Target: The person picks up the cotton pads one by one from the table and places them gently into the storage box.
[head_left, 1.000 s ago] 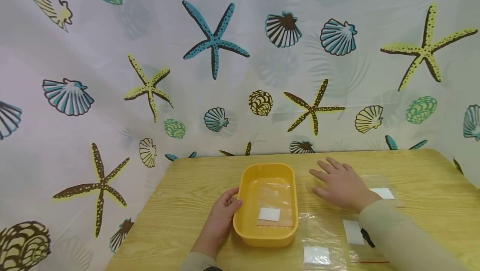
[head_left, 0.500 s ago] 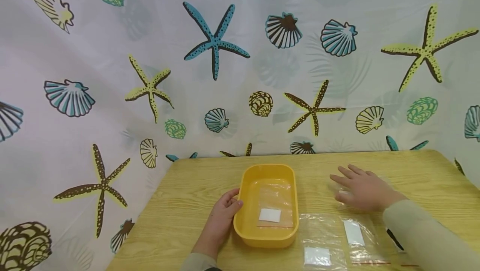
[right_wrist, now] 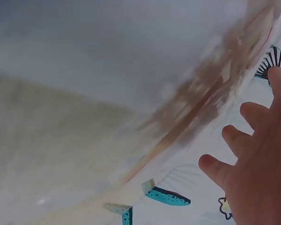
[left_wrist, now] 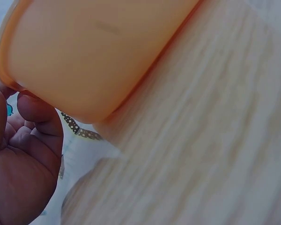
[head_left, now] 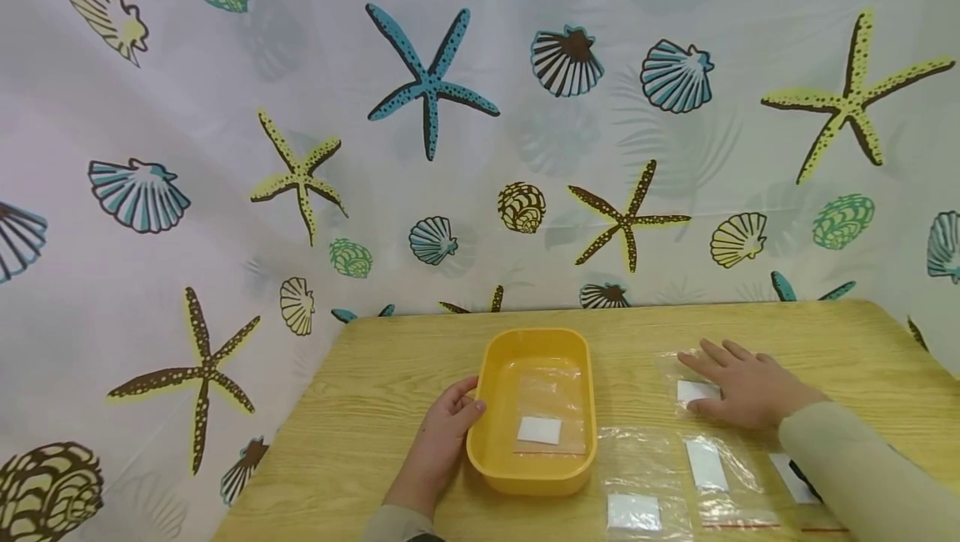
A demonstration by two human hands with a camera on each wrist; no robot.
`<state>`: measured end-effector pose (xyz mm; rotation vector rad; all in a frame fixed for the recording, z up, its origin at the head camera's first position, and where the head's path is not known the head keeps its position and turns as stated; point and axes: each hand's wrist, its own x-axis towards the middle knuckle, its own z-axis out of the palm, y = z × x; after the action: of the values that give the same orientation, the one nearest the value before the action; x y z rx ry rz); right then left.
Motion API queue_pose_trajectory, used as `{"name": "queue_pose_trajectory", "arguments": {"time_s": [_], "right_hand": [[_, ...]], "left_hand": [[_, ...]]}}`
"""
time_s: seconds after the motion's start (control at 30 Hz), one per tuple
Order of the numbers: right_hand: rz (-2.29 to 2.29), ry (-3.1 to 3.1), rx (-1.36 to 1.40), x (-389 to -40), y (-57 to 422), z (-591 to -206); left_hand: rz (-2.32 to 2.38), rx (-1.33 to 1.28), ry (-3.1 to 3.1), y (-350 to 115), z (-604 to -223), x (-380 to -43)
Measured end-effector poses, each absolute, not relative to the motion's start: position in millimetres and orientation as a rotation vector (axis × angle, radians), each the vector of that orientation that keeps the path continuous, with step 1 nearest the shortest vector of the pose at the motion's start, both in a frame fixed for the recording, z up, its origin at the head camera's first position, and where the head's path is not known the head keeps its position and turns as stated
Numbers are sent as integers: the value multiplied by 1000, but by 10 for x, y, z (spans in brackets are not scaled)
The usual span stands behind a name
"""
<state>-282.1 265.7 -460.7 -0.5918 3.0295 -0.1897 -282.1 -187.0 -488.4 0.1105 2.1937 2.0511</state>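
Observation:
My left hand point(head_left: 444, 429) grips the left wall of a yellow plastic tray point(head_left: 480, 450), thumb over the rim; in the left wrist view its curled fingers point(left_wrist: 37, 110) meet the tray's edge. A clear zip bag point(head_left: 551, 392) with a white label lies inside the tray. To the right, my right hand point(head_left: 750, 388) is spread palm down over another clear bag with a white label point(head_left: 697, 392), partly hiding it. Whether it touches the bag I cannot tell. The right wrist view shows spread fingers point(right_wrist: 236, 140) holding nothing; its foreground is blurred.
Nearer the front, a clear bag point(head_left: 637, 463) lies beside the tray. Another red-edged bag point(head_left: 738, 475) is to its right, and a third white label point(head_left: 795, 479) is partly under the sleeve. A shell-and-starfish curtain point(head_left: 525, 133) hangs behind the wooden table point(head_left: 375, 409).
My right hand has moved to the right and slightly down, uncovering a white label on the back bag. More of the front right bags shows. My left hand and the tray have stayed put.

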Motion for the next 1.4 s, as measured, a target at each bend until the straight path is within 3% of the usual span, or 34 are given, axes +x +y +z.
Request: {"name": "queue_pose_trajectory", "arguments": {"time_s": [1.4], "right_hand": [[-88, 3018, -584, -2867, 2669, -4637]], "left_hand": [[2054, 115, 2181, -1873, -4890, -2825]]}}
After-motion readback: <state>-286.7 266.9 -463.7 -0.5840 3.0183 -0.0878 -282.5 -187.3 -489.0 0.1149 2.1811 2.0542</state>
